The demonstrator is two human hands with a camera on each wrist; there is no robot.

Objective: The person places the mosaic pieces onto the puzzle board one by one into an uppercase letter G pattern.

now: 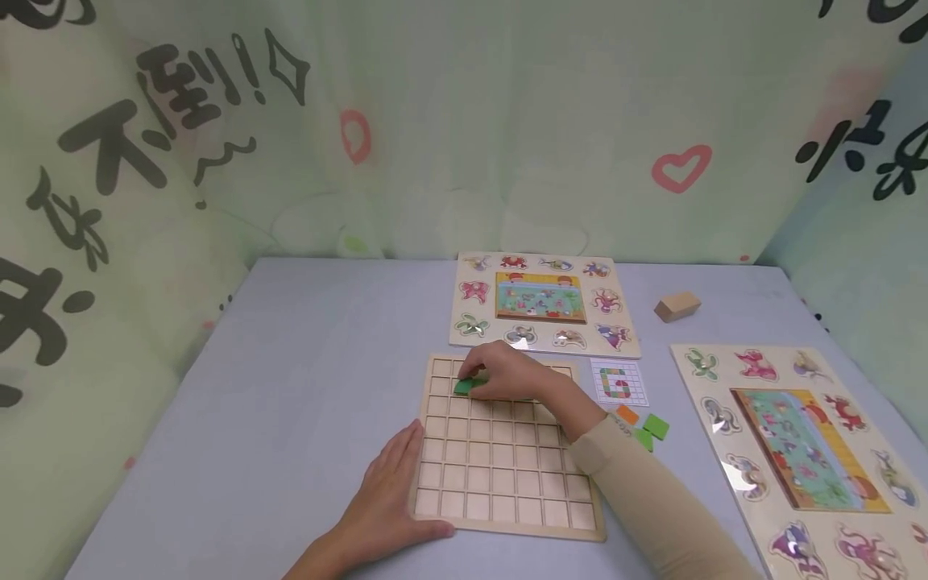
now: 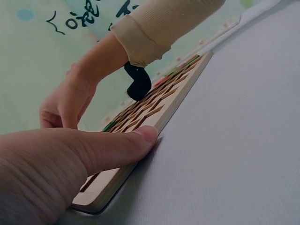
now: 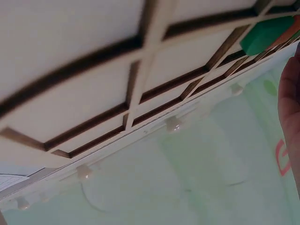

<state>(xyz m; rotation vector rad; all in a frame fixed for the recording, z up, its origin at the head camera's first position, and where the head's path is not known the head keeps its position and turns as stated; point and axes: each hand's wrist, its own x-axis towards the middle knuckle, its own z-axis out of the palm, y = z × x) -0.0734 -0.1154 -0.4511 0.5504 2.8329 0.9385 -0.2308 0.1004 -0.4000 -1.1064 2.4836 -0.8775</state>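
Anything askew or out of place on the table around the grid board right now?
Nothing stands out. The grid board lies flat, steadied by the left hand; the right hand holds a green tile over its top rows. Spare tiles sit loose beside the pattern card.

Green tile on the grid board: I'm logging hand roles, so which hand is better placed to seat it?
Right hand: it already pinches the green tile over the grid board. The left hand lies flat on the board's near-left corner.
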